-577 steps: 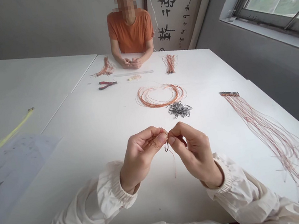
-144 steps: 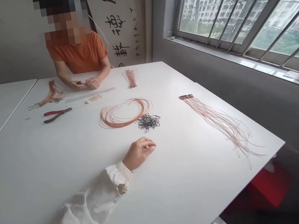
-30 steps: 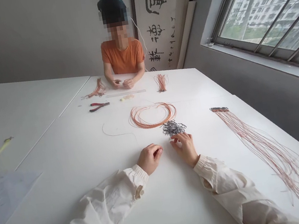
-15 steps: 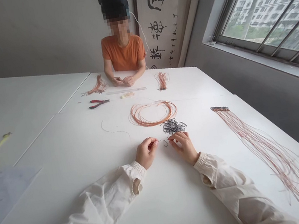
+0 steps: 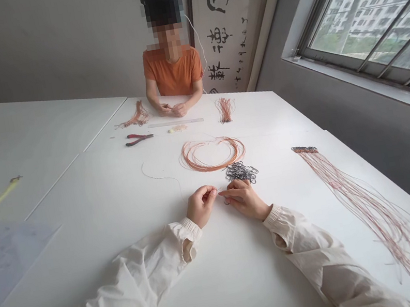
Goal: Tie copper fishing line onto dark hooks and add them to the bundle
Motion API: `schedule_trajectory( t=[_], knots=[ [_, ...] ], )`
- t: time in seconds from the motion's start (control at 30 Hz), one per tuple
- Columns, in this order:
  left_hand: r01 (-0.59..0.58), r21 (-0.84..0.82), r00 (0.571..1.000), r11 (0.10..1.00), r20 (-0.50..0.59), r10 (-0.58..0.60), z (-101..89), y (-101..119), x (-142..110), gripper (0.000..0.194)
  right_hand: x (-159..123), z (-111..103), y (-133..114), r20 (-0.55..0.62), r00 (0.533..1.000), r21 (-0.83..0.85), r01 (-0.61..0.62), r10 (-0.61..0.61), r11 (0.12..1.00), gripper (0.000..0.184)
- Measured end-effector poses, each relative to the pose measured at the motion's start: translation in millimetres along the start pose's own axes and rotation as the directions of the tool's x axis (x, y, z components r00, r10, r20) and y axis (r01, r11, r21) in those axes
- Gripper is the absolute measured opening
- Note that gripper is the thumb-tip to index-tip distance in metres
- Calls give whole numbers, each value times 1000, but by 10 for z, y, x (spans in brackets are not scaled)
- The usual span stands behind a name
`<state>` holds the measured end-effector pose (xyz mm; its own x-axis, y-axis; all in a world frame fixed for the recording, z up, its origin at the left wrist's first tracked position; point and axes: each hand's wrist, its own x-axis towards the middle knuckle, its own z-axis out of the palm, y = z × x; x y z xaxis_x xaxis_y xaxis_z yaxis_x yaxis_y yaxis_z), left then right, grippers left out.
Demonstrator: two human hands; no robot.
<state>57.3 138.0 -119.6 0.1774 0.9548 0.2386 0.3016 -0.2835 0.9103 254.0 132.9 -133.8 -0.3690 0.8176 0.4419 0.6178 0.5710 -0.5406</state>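
My left hand (image 5: 201,207) is closed in a pinch on a thin fishing line (image 5: 167,177), whose tail curves away over the white table to the left. A short end of the line pokes out past the fingertips. Close beside it, my right hand (image 5: 247,201) is closed on a small dark fish hook (image 5: 226,202); the hook's bend shows below the fingers, its upper part is hidden. The fingertips of both hands nearly meet. Just beyond my right hand lies a pile of loose dark fish hooks (image 5: 241,171), against a coil of orange line (image 5: 196,166).
A bundle of hooks tied to long lines (image 5: 345,182) lies at the right. Farther off are pliers (image 5: 139,138), a ruler (image 5: 176,122) and two smaller bundles. A person in an orange shirt (image 5: 173,69) sits opposite. A plastic sheet (image 5: 13,253) lies at the left.
Both hands came from bare table apart to fingertips nearly touching. My right hand moved left from the pile with a hook. The line end appeared at my left fingertips.
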Motion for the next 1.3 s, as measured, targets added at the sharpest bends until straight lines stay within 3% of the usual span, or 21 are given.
schedule_trajectory(
  t=[0.1, 0.3, 0.47, 0.63, 0.97, 1.13, 1.3],
  knots=[
    [7, -17, 1000, 1000, -4, -7, 0, 10, -3, 28, -11, -13, -4, 2, 1000, 12, -9, 9, 1000, 13],
    [14, -40, 1000, 999, -8, -15, 0, 21, -7, 28, -9, -40, 26, -4, 999, 23, -32, 32, 999, 22],
    [14, -48, 1000, 999, -11, -14, 4, 23, -4, 28, -12, -44, 47, 4, 999, 14, -35, 35, 999, 11],
    [1, -43, 1000, 999, -11, -2, 6, 18, -4, 28, -18, -35, 6, 30, 1000, 3, 0, -1, 1000, 26],
    [-68, 18, 998, 998, 6, 68, 6, -5, -5, 27, 8, -54, -80, 76, 997, 64, 12, -17, 998, 14],
    [-182, 99, 983, 978, 37, 179, -11, 57, -25, 22, -18, -7, -222, -14, 996, 148, -89, 92, 985, 14],
    [-251, 156, 967, 955, 71, 243, -20, 87, -49, 19, -9, 111, -288, -109, 964, 286, -205, 244, 936, 22]
  ],
)
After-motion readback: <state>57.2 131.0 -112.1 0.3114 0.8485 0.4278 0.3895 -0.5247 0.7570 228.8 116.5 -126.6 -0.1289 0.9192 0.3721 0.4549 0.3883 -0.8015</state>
